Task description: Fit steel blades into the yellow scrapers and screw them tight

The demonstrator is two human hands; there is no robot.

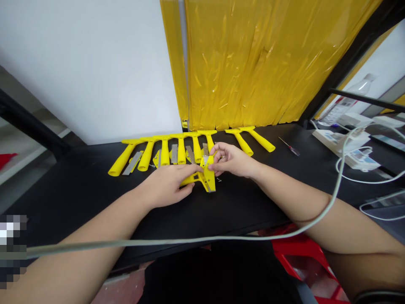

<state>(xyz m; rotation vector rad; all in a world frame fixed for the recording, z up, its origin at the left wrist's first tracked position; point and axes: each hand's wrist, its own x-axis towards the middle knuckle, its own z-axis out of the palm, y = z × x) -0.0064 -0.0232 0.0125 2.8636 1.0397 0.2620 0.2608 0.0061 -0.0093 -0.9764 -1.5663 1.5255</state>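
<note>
so on the left of the black bench (63, 185) there was a row of six yellow handles (122, 160) with grey blades (133, 163) lying among them. then the left hand (167, 181), thumb and fingers closed round the grip of a yellow scraper (209, 175), which was just in front of that row. the right hand (230, 160) was half curled at the scraper's head, touching it, but can't tell if it pinched anything. tiny metal bits (219, 180) lay beside that, then two more handles (264, 141), a screwdriver (291, 147) and some white boxes (348, 152).
</note>
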